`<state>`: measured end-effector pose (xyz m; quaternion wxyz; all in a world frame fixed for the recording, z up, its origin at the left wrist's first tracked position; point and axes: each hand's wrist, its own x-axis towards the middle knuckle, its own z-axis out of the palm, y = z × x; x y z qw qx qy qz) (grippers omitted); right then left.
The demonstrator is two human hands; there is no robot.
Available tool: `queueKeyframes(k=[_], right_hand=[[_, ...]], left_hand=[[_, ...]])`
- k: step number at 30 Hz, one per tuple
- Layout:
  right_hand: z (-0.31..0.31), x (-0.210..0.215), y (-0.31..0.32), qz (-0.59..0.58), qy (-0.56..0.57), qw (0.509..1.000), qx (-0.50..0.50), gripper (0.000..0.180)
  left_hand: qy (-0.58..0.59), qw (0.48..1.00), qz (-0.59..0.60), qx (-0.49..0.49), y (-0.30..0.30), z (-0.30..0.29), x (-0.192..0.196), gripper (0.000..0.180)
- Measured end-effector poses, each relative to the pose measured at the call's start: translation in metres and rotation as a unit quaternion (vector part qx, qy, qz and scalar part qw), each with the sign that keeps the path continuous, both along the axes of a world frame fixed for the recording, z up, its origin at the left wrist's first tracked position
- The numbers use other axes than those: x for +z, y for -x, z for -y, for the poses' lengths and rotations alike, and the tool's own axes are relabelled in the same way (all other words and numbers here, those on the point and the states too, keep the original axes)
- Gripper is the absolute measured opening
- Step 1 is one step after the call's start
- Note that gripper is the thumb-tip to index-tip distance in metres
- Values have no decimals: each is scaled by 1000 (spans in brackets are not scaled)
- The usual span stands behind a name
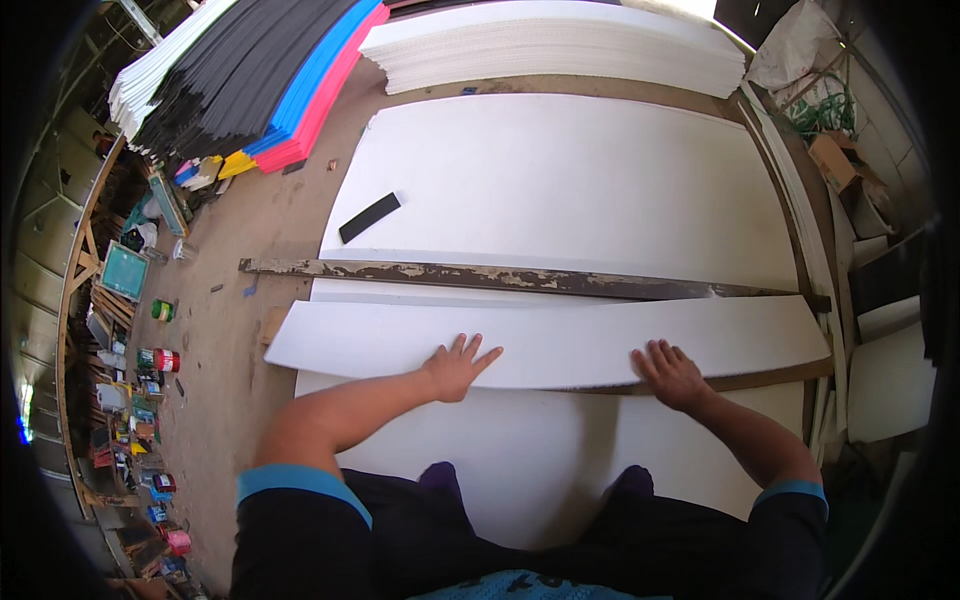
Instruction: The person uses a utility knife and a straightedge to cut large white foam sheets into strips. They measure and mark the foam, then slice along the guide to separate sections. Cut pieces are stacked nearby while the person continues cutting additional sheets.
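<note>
A long white foam-like strip lies crosswise in front of me, its near edge toward my knees. My left hand rests on its near edge, fingers spread. Farther right, my right hand lies on the same edge with its fingers stretched out. Just beyond the strip, a long dark bar with flaking paint crosses a large white sheet. A small black rectangular block sits on that sheet, left of the middle. Under the strip's right part, a brown edge shows; I cannot tell what it belongs to.
A thick stack of white sheets stands at the back. Black, blue and pink sheets are piled at the far left. Paint cans and clutter line the left wall. A cardboard box and long white offcuts lie on the right.
</note>
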<state>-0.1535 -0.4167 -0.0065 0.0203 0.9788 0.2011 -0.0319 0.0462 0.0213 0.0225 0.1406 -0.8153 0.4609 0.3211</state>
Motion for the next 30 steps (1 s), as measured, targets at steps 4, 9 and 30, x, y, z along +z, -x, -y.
queueKeyframes(k=[4,9,30], right_hand=[[0,75,-9,-22,-34,999,-25,36],[-4,129,-10,-130,-43,988,-68,30],[-10,88,-1,-279,-101,945,-142,47]], left_hand=[[81,993,-63,58,-18,3,52,79],[94,988,-65,107,-22,11,95,65],[85,991,-79,67,18,-12,37,54]])
